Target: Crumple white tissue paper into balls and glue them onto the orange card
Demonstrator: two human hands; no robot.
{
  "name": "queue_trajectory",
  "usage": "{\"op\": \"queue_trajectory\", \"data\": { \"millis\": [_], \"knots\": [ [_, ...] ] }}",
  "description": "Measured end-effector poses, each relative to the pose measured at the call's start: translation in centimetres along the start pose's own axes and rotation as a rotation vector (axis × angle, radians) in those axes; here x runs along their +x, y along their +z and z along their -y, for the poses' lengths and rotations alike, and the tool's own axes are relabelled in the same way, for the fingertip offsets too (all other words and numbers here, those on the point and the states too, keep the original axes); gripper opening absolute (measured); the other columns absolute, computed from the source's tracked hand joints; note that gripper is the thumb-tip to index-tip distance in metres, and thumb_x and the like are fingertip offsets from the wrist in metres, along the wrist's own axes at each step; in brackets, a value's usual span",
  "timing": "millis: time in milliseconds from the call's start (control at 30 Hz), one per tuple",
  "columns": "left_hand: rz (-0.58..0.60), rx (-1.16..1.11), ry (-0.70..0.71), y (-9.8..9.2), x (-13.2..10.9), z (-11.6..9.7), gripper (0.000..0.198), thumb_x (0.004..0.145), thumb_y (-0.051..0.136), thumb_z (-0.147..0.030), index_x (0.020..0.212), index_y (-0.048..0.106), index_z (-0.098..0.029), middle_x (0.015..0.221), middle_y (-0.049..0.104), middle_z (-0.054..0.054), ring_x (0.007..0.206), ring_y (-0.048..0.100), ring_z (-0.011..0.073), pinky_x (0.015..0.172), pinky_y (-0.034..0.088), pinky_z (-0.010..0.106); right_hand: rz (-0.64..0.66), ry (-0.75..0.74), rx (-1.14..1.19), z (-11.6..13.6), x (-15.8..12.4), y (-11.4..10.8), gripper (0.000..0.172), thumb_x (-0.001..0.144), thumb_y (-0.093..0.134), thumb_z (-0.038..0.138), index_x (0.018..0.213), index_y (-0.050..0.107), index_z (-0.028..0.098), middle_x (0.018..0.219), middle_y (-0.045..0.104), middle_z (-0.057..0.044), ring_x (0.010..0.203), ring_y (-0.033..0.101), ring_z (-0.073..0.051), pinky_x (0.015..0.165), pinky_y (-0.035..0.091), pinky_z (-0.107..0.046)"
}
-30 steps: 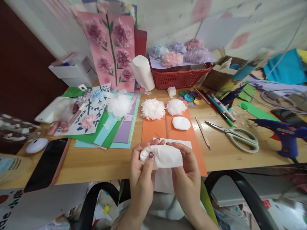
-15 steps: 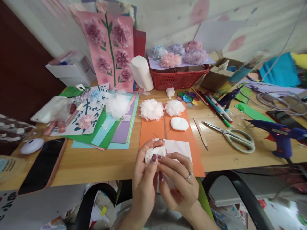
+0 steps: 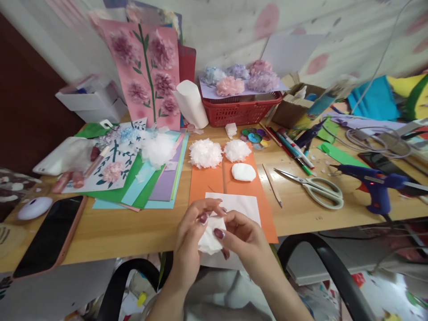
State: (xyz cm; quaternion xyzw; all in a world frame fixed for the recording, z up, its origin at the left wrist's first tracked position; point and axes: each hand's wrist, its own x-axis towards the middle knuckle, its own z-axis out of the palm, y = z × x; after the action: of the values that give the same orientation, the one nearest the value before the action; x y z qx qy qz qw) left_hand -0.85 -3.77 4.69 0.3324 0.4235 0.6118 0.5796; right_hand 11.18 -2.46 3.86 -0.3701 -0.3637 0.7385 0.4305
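Between left hand (image 3: pixel 189 238) and right hand (image 3: pixel 246 234), a folded white tissue wad (image 3: pixel 210 237)
Fingers of both curl partly closed, gripping its soft, creased sides over smooth white paper (image 3: pixel 239 203); ruffled pompoms (image 3: pixel 205 154) lie beyond.

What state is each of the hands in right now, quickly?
Left hand: closed, holding the white wad by its upper edge.
Right hand: closed on the same wad, thumb on its near face.

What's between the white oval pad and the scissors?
The head view shows a strip of orange paper, then a thin stick lying on the wooden table.
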Motion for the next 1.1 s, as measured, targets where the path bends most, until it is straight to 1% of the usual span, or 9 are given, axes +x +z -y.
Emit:
{"op": "queue_trajectory", "data": {
  "millis": [100,233,433,567,700,767,867,967,1100],
  "knots": [
    [0.023,0.097,-0.003,0.0,0.3,-0.2,0.033,0.096,0.053,-0.047,0.085,0.069,-0.020,0.086,0.065,0.004,0.097,0.067,0.0216,0.093,0.056,0.036,0.042,0.059,0.022,0.2,0.2,0.0,0.026,0.073,0.084,0.034,0.079,0.064,0.018,0.063,0.055,0.005,0.050,0.047,-0.006,0.046,0.043,-0.017],
    [-0.048,0.096,0.190,0.0,0.6,0.7,0.038,0.099,0.045,-0.051,0.084,0.063,-0.021,0.078,0.059,0.000,0.093,0.066,0.0182,0.101,0.051,0.037,0.069,0.072,0.016,0.1,0.0,0.5,0.026,0.076,0.081,0.033,0.093,0.067,0.019,0.070,0.059,0.004,0.053,0.049,-0.007,0.048,0.045,-0.018],
    [0.037,0.196,0.119,-0.2,-0.2,1.9,0.028,0.100,0.048,-0.045,0.101,0.065,-0.023,0.108,0.070,0.006,0.103,0.068,0.0213,0.090,0.056,0.036,-0.022,0.044,0.062,-0.1,0.2,-0.1,0.019,0.073,0.081,0.031,0.084,0.072,0.017,0.058,0.055,0.005,0.046,0.044,-0.005,0.042,0.038,-0.017],
    [0.124,0.381,0.206,-0.2,-0.5,2.2,0.019,0.102,0.047,-0.034,0.108,0.063,-0.026,0.117,0.072,0.005,0.116,0.064,0.0204,0.096,0.053,0.036,-0.047,0.011,0.020,-0.1,-0.1,-1.1,0.014,0.074,0.077,0.030,0.080,0.073,0.019,0.055,0.053,0.006,0.043,0.044,-0.007,0.040,0.038,-0.018],
    [0.105,0.591,0.335,-2.3,-0.6,2.1,0.032,0.100,0.050,-0.034,0.132,0.051,-0.030,0.135,0.062,0.008,0.124,0.059,0.0227,0.100,0.049,0.040,-0.171,-0.375,-0.480,0.4,-0.8,-3.5,0.010,0.078,0.070,0.017,0.086,0.074,0.022,0.063,0.058,0.003,0.052,0.054,-0.010,0.047,0.044,-0.021],
    [-0.020,0.864,0.452,-4.0,-0.8,1.8,0.028,0.097,0.055,-0.026,0.125,0.057,-0.028,0.115,0.068,0.006,0.108,0.063,0.0220,0.093,0.049,0.039,-0.190,-0.697,-0.854,0.8,-1.0,-4.9,0.023,0.081,0.065,0.006,0.092,0.073,0.024,0.072,0.063,0.001,0.062,0.061,-0.012,0.054,0.049,-0.023],
    [0.042,1.230,0.641,-6.0,-1.3,1.5,0.023,0.090,0.061,-0.013,0.108,0.066,-0.027,0.096,0.069,0.004,0.093,0.061,0.0221,0.086,0.045,0.041,-0.044,-1.034,-1.234,0.9,-1.0,-6.3,0.029,0.086,0.059,-0.002,0.099,0.069,0.021,0.080,0.067,-0.004,0.073,0.066,-0.016,0.063,0.055,-0.027],
    [0.193,1.373,0.728,-6.6,-1.6,1.5,0.021,0.089,0.066,-0.019,0.107,0.070,-0.030,0.112,0.072,0.006,0.106,0.059,0.0286,0.095,0.039,0.051,0.067,-1.090,-1.399,0.7,-0.9,-6.9,0.024,0.091,0.056,-0.001,0.103,0.067,0.015,0.080,0.068,-0.006,0.071,0.064,-0.017,0.064,0.057,-0.029],
    [0.270,1.437,0.666,-6.2,-1.8,1.6,0.026,0.083,0.074,-0.043,0.106,0.072,-0.031,0.121,0.073,0.003,0.116,0.057,0.0356,0.105,0.027,0.060,0.123,-0.988,-1.494,1.0,-1.1,-6.6,0.020,0.096,0.051,0.004,0.101,0.067,0.014,0.082,0.071,-0.008,0.076,0.066,-0.018,0.066,0.058,-0.030]
  ]
}}
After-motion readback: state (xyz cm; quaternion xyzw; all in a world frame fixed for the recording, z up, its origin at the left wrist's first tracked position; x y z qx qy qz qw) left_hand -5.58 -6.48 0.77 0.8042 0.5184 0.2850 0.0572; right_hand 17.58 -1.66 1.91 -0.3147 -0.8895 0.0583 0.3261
